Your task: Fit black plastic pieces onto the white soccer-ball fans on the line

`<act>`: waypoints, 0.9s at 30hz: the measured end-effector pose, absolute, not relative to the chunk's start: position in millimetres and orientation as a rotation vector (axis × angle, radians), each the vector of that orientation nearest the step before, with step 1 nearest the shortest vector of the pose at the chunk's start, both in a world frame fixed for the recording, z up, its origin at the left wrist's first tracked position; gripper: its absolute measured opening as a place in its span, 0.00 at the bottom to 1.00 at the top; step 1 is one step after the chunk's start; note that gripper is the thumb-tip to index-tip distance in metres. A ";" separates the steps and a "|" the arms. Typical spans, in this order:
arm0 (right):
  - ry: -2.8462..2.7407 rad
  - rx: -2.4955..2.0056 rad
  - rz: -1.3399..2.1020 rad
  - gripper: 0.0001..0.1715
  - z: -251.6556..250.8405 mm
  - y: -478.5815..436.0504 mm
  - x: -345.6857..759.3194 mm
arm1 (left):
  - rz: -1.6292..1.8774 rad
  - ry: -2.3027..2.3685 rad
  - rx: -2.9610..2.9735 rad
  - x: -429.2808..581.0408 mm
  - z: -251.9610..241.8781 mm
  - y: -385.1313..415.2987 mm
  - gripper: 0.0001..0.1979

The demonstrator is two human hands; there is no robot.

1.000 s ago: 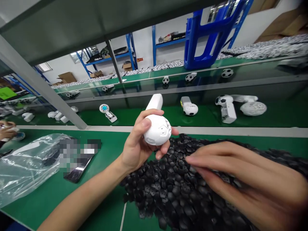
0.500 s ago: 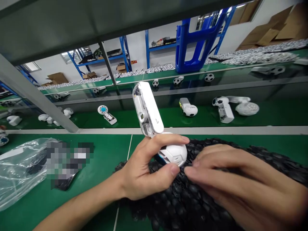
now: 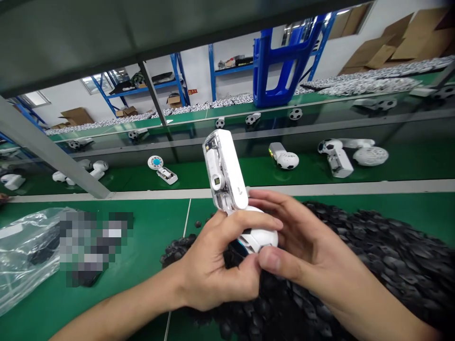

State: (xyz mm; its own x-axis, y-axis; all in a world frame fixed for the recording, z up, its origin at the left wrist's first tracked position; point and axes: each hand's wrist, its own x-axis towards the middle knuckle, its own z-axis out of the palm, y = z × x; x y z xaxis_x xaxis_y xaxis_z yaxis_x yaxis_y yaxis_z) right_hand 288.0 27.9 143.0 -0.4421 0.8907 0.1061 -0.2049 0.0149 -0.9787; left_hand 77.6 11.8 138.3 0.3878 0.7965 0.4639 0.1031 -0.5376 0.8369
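Note:
My left hand (image 3: 216, 265) is closed round the ball-shaped head of a white handheld fan (image 3: 227, 180), whose handle stands up and away from me. My right hand (image 3: 302, 241) is against the fan's head from the right, thumb and fingers curled onto it; whether a small part is pinched there is hidden. Both hands hover over a big heap of small black plastic pieces (image 3: 355, 265) on the green table (image 3: 142, 227).
A crumpled clear plastic bag (image 3: 24, 255) and a blurred-out dark object (image 3: 92, 246) lie at the left. Beyond a grey rail, a green belt (image 3: 302, 168) carries several white and football-patterned fans. Blue shelving (image 3: 280, 57) and cardboard boxes stand behind.
My right hand rose from the black pieces and came onto the fan's head. Over the second, my left hand turned the fan so its handle stands upright and showing its clear side.

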 end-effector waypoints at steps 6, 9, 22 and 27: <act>-1.531 -0.680 1.644 0.26 152.9 26.6 284.1 | 1.201 0.768 1.783 85.9 140.3 6.8 0.18; -1.601 -0.751 1.481 0.26 152.4 20.7 281.5 | 1.319 0.789 1.730 94.8 139.9 1.8 0.18; -1.647 -0.721 1.514 0.29 151.4 10.7 283.0 | 1.461 0.890 1.821 98.1 148.2 -12.1 0.13; -1.668 -0.758 1.521 0.40 160.0 24.8 291.1 | 1.402 0.809 1.507 87.2 160.9 -11.0 0.18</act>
